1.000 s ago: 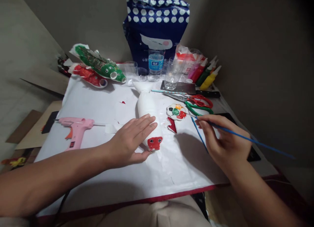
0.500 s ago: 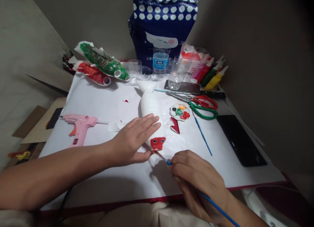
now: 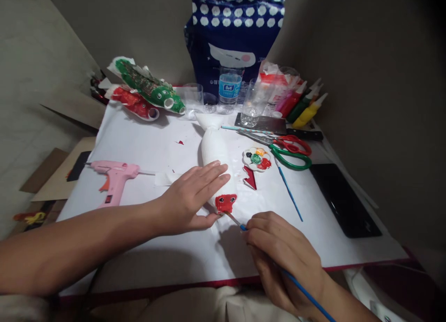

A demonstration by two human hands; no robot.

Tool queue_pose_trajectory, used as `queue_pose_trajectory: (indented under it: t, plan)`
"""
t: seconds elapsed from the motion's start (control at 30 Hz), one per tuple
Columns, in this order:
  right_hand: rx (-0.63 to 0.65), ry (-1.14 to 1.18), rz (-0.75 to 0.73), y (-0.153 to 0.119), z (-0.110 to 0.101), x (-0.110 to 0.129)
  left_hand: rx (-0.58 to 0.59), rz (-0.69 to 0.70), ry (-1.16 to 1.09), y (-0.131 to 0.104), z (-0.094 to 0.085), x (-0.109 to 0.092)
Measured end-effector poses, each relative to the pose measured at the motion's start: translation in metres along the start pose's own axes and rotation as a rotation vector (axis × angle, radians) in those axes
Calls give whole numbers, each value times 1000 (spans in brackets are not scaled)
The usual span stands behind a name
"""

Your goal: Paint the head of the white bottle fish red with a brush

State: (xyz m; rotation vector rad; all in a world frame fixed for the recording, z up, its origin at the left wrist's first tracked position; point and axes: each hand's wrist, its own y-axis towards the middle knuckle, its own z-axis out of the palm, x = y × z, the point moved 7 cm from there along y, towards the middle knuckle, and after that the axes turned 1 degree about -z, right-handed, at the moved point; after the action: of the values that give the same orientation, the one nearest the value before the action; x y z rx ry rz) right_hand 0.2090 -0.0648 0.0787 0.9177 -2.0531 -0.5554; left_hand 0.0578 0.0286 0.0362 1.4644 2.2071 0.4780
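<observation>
A white fish figure (image 3: pixel 214 147) lies lengthwise on the table, its tail fin pointing away from me. Its near end carries a red painted face (image 3: pixel 226 203) with two small eyes. My left hand (image 3: pixel 191 196) holds it from the left, fingers across its back and thumb by the mouth end. In my right hand (image 3: pixel 284 250) is a blue paintbrush (image 3: pixel 306 296), gripped like a pen, its bristles touching the lower edge of the red paint. Right of the fish sit a flower-shaped palette (image 3: pixel 248 162) with several colours and a red cut scrap (image 3: pixel 250 179).
A pink glue gun (image 3: pixel 114 178) lies left. Green (image 3: pixel 142 85) and red (image 3: pixel 132 103) fish stand behind. On the right are scissors (image 3: pixel 292 157), a cleaver (image 3: pixel 303 134), a second brush (image 3: pixel 289 192), a phone (image 3: pixel 344 201) and paint bottles (image 3: pixel 308 113). Clear cups (image 3: pixel 252 110) line the back.
The brush tip has shifted slightly right and up along the red edge, with my right hand following. My left hand stays on the fish. The whole view has moved a little.
</observation>
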Motion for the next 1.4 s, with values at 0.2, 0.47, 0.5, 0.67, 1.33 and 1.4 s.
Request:
queue_pose_trajectory:
  t: [0.2, 0.47, 0.5, 0.67, 1.33, 1.4]
  plan:
    - [7, 9, 7, 0, 2, 1, 12, -6, -9, 0, 0, 0]
    - [4, 26, -7, 2, 5, -1, 28, -23, -13, -1, 2, 1]
    - [5, 27, -11, 2, 5, -1, 31, -26, -14, -1, 1, 1]
    - [7, 63, 0, 3, 7, 0, 12, -8, -25, 0, 0, 0]
    - [-1, 11, 51, 6, 8, -2, 19, -12, -37, 0, 0, 0]
    - [6, 33, 61, 6, 9, -2, 13, -12, -35, 0, 0, 1]
